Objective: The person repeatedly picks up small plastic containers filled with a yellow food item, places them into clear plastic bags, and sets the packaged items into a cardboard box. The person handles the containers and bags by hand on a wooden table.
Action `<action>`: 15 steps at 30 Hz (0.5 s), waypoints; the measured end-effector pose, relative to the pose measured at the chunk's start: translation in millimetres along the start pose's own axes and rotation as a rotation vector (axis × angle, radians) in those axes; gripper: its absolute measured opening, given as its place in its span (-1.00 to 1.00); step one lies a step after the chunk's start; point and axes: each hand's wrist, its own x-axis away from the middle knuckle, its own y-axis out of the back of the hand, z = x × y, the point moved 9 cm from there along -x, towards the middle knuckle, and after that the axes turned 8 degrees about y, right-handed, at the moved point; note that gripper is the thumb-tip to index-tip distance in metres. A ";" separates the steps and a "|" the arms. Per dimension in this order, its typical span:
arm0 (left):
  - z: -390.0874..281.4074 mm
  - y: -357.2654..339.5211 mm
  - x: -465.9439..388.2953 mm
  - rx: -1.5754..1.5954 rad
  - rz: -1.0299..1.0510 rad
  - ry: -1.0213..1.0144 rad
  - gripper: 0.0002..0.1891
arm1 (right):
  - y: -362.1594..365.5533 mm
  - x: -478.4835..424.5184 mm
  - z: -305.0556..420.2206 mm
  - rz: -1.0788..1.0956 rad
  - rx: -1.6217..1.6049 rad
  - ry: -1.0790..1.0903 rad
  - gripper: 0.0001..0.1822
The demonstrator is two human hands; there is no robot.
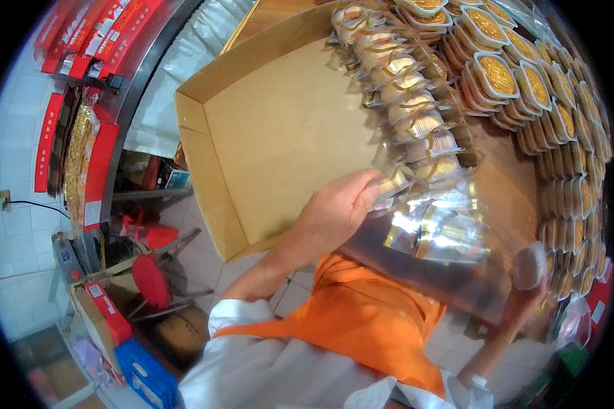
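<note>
My left hand grips a clear-wrapped pastry at the near end of a row of similar wrapped pastries. This row runs along the right side of a shallow cardboard tray. Beside the held pastry lie shiny, gold-edged clear plastic packets on the brown tabletop. At the right, my right hand holds a small translucent plastic tray; blur hides whether anything is in it. Just past that hand stand stacks of golden mooncakes in plastic trays.
Red boxes and gold packaging line a counter at the left. Below are a red-seated stool, a blue plastic crate and a cardboard box. Clear plastic bags lie at the right edge.
</note>
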 end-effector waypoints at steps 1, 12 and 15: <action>0.1 0.7 1.0 0.001 -0.027 -0.010 -0.73 | -1.4 3.6 -0.2 -0.029 -0.037 -0.009 -0.53; 20.8 5.5 0.2 0.087 -0.156 0.017 -0.54 | 18.5 25.4 -4.2 -0.059 -0.209 -0.037 -0.53; 21.5 8.3 2.9 0.242 -0.112 0.098 -0.51 | 26.7 26.9 -6.3 -0.106 -0.174 -0.050 -0.52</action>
